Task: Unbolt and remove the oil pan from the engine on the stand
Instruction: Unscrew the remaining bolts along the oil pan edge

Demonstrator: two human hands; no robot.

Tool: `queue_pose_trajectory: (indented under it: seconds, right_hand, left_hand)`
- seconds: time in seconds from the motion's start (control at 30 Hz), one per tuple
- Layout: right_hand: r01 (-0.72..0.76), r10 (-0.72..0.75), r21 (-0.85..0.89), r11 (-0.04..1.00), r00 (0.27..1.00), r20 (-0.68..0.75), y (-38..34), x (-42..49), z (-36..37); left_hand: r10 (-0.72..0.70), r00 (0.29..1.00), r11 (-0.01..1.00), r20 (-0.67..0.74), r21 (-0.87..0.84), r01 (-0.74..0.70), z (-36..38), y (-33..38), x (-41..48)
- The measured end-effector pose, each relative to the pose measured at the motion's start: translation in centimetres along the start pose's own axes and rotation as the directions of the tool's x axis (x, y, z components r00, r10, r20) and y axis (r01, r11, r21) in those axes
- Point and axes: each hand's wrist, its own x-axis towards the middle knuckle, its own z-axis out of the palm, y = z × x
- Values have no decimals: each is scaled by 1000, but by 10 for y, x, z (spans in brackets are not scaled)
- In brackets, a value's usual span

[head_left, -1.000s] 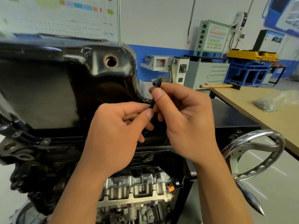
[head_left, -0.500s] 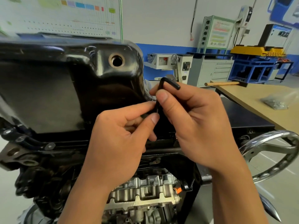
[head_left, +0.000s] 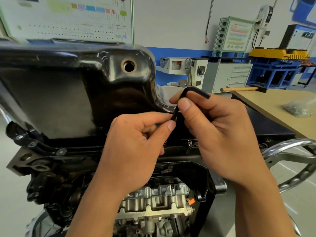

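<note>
The black oil pan point(head_left: 71, 93) sits on top of the upturned engine point(head_left: 153, 200) on the stand, with an open drain hole point(head_left: 128, 65) near its upper right corner. A black L-shaped hex key point(head_left: 181, 100) stands upright beside the pan's right corner. My right hand point(head_left: 220, 134) pinches the key near its bend between thumb and fingers. My left hand point(head_left: 135, 147) pinches the key's lower shaft with thumb and forefinger. The key's tip is hidden behind my fingers. Bolts point(head_left: 61, 151) show along the pan's lower left flange.
A chrome hand wheel point(head_left: 297, 161) of the stand juts out at the right. Behind it is a wooden table point(head_left: 266, 106) with a hammer handle point(head_left: 239, 89) and a plastic bag of small parts point(head_left: 298, 108). Cabinets and training equipment line the far wall.
The hex key has turned in my fingers, so its short arm now points right. The view has shifted slightly. Both hands keep their hold beside the pan's corner.
</note>
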Motion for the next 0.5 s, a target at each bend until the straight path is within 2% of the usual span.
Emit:
queue_pose_trajectory:
  seconds: [0.13,0.3,0.5]
  right_hand:
    - [-22,22,24,999,1000,-13,-1,0,0]
    - [-41,43,-55,998,998,44,0,-3,6]
    - [-23,35,138,990,996,-87,-1,-1,8]
  left_hand:
    - [9,1000,1000,-26,-4,-9,2,-3,-1]
    - [8,1000,1000,-12,29,-8,12,-1,-6]
    - [54,991,999,-123,13,-53,6,1,-6]
